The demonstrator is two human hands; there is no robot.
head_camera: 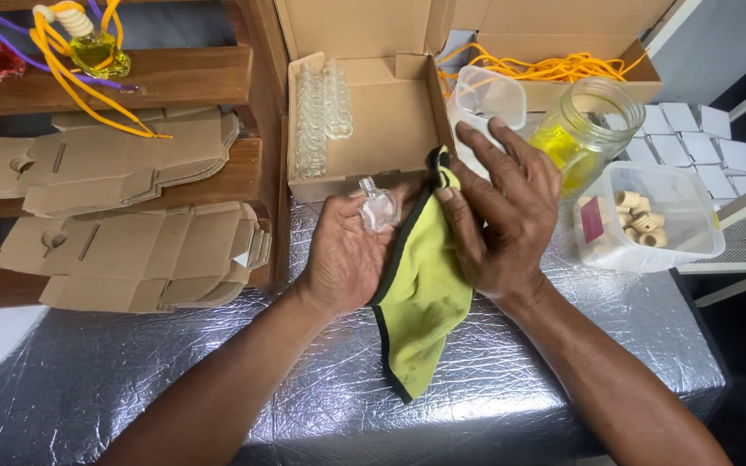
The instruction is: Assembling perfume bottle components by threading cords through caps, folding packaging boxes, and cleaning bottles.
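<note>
Wiping small clear glass bottle [379,210], pinched in left hand [347,255] grip over foil-covered table [494,388]. Right hand [502,216] fingers spread, backing yellow-green cloth [425,293]. Best: rotate bottle, avoid fingerprints.

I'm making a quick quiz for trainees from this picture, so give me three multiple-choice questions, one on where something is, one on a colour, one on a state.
1. Where are the wooden caps?
A. in the clear plastic tub
B. on the wooden shelf
C. in the cardboard box

2. What colour is the cloth?
A. red
B. yellow-green with a dark edge
C. white

3. How is the glass jar?
A. lidded
B. tipped over
C. open, yellow liquid inside

Answers:
1 A: the wooden caps lie in the clear plastic tub.
2 B: the cloth under the right hand is yellow-green.
3 C: the glass jar stands open; the left hand holds a small bottle.
</note>
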